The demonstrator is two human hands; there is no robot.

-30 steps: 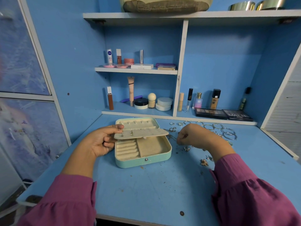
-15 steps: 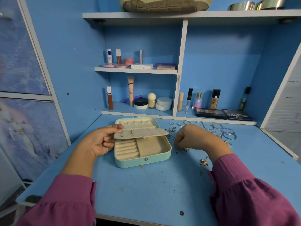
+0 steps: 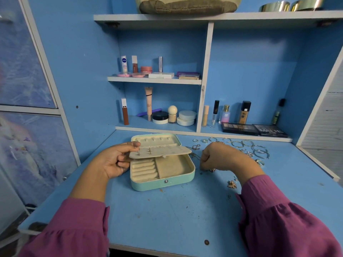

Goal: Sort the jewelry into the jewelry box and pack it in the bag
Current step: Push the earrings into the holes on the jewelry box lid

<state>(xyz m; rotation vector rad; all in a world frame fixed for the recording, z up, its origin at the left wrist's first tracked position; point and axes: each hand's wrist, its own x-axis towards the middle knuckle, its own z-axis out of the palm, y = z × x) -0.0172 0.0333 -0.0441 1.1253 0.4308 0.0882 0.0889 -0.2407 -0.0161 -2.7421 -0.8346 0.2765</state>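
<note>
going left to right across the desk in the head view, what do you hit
left hand holding the earring panel → mint jewelry box → right hand bent down over small pieces → butterfly piece → silver ring → hoop bangles at the far right

The person wears a magenta-purple top with long, loose sleeves. Each sleeve is full and gathered into a cuff well above the wrist, leaving the forearms bare. The hands carry no rings, bracelets or watch.
</note>
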